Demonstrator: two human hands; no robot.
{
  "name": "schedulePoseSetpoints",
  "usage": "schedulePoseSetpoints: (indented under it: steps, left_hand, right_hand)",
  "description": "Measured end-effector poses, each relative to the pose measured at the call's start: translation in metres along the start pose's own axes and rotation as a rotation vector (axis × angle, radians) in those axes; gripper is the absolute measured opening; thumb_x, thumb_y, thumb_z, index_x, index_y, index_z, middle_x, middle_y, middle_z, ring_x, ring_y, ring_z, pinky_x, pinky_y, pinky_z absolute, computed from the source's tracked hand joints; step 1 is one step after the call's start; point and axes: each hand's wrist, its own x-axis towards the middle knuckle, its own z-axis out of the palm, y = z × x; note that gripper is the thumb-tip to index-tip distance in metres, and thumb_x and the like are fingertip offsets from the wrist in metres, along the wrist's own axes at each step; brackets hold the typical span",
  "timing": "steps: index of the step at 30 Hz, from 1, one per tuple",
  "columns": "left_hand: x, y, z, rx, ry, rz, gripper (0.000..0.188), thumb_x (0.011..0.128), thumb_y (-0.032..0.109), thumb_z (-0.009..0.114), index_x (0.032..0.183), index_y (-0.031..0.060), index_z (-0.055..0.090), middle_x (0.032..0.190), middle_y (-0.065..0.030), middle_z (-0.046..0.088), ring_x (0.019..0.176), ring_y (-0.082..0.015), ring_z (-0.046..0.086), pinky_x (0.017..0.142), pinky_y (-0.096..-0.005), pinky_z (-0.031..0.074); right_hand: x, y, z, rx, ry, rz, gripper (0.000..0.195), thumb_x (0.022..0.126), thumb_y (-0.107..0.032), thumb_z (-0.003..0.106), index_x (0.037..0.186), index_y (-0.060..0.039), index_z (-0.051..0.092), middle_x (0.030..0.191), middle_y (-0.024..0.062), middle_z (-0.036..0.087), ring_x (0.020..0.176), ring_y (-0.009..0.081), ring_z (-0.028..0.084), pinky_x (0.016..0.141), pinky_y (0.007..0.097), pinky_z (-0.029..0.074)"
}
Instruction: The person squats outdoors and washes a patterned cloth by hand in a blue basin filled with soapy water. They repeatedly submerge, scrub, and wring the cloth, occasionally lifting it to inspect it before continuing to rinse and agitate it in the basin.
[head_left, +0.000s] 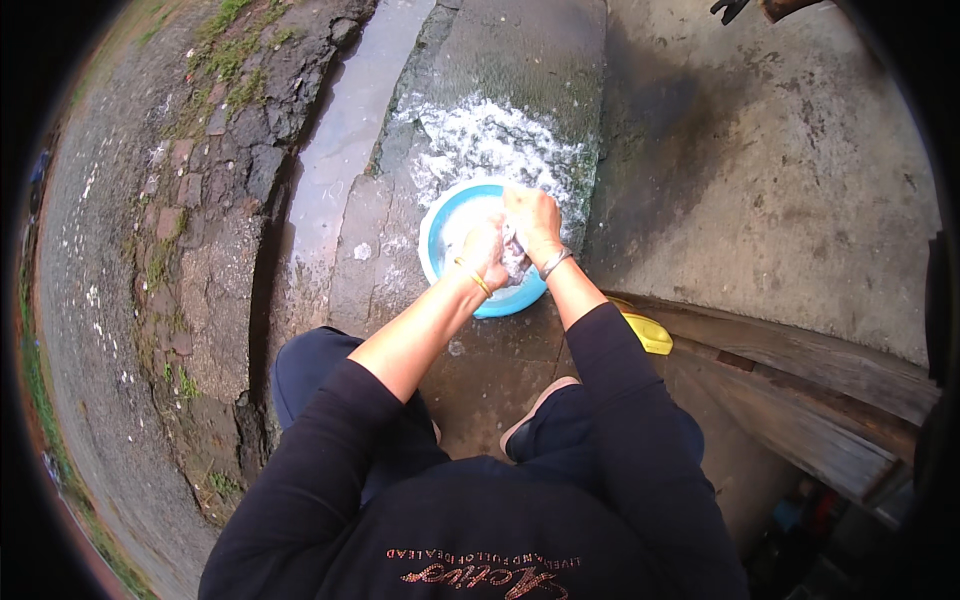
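A round blue plastic basin (512, 304) with a pale rim stands on wet concrete before me, and white suds (461, 221) fill it. Over the basin, my right hand (534, 217) is closed on a wet, dark, foamy cloth (514, 255). My left hand (484, 247) grips the same cloth from the other side, its fingers partly covered in foam. The cloth is bunched between both hands, and most of it is hidden by them. A silver bangle (556, 264) circles my right wrist; a yellow bangle (474, 277) is on my left.
Foam (495, 142) is spread over the concrete beyond the basin. A gutter with water (330, 142) runs along the left, beside a broken stone edge (255, 165). To the right are a yellow plastic object (649, 334), a raised concrete slab (765, 187) and a weathered wooden plank (795, 416).
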Motion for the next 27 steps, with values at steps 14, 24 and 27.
schedulePoseSetpoints:
  steps: [14, 24, 27]
  left_hand:
    - [-0.031, 0.021, 0.034, 0.176, 0.028, 0.028, 0.026, 0.09, 0.033, 0.054, 0.093, 0.0068, 0.052, 0.081, -0.0077, 0.058, 0.07, -0.0221, 0.06, 0.061, -0.0378, 0.053]
    - [-0.019, 0.036, 0.009, 0.287, 0.032, 0.029, 0.026, 0.087, 0.024, 0.06, 0.1, 0.0012, 0.059, 0.094, -0.011, 0.064, 0.088, -0.0208, 0.061, 0.078, -0.0353, 0.05]
    - [-0.016, 0.03, 0.004, 0.319, 0.027, 0.093, 0.02, 0.086, 0.016, 0.059, 0.1, 0.0011, 0.06, 0.095, -0.0102, 0.064, 0.088, -0.0198, 0.061, 0.081, -0.0344, 0.049]
  right_hand:
    - [0.026, 0.067, -0.001, 0.064, 0.006, 0.161, 0.045, 0.085, -0.042, 0.052, 0.068, -0.0016, 0.061, 0.067, 0.0197, 0.059, 0.063, 0.034, 0.059, 0.056, 0.0398, 0.043]
    - [0.027, 0.093, -0.012, 1.121, 0.042, 0.171, 0.021, 0.092, -0.027, 0.056, 0.088, -0.0072, 0.055, 0.073, -0.0035, 0.051, 0.062, 0.006, 0.048, 0.056, 0.0209, 0.041]
    - [0.037, 0.1, -0.008, 1.067, 0.059, 0.19, 0.02, 0.092, -0.027, 0.057, 0.088, -0.0067, 0.055, 0.074, -0.0037, 0.051, 0.062, 0.0061, 0.046, 0.058, 0.0203, 0.04]
